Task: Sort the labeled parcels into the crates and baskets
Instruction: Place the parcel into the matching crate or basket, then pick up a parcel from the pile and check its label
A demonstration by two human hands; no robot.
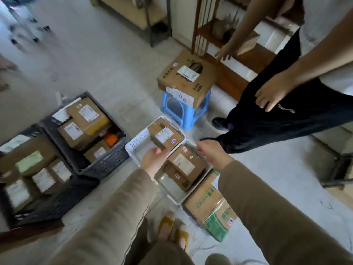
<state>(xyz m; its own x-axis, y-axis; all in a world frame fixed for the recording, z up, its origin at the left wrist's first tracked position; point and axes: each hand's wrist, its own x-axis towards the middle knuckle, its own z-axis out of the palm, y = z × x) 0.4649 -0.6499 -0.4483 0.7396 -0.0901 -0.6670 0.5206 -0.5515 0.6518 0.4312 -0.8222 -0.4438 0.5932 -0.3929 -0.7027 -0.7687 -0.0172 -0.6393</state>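
Observation:
My left hand (154,159) grips the near edge of a small brown labeled parcel (165,135) over a white basket (136,142). My right hand (212,153) hovers just right of it with loosely curled fingers, holding nothing. Below it a second white basket (172,195) holds another brown parcel (184,167). Two dark crates at the left, the farther crate (107,162) and the nearer crate (51,203), are filled with several labeled boxes.
A large cardboard box (188,77) sits on a blue stool (183,113). A green-printed box (209,203) lies on the floor by my right arm. Another person in black trousers (282,119) stands at the right, next to wooden shelving (229,54).

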